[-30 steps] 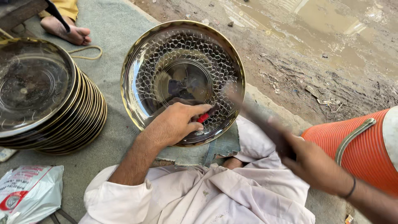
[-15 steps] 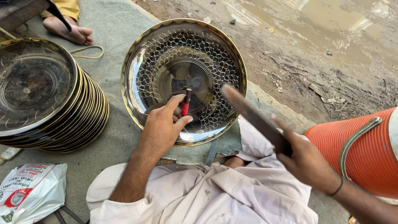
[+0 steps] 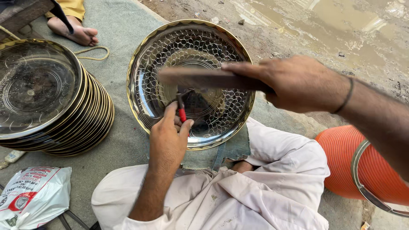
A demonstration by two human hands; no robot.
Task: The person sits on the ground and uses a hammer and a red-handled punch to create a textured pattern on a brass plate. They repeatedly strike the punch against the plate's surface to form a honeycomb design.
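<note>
Holding a red-handled punch (image 3: pixel 182 111) pinched in the left hand (image 3: pixel 168 142) against the steel tray (image 3: pixel 145 102) at the lap, right hand (image 3: pixel 298 83) gripping a wooden mallet (image 3: pixel 204 79) above it. Honeycomb pattern covers most of the ring, centre's still plain, and a stack of trays (image 3: pixel 51 98) sits left.

A tray (image 3: pixel 153 59) lies on a mat (image 3: pixel 123 30), just in front of the person's lap. On the tray's middle the left hand (image 3: pixel 168 142) holds a punch (image 3: pixel 181 111) upright. The right hand (image 3: pixel 298 83) holds a bar (image 3: pixel 200 79) level above the tray, over the punch. Left of the tray stands a stack of trays (image 3: pixel 64 123), near but apart. Behind the stack lies a foot (image 3: pixel 74 32). A bag (image 3: pixel 32 198) lies before the stack. A ribbed drum (image 3: pixel 362 166) stands right of the lap. Mud (image 3: pixel 324 25) lies beyond the mat.
</note>
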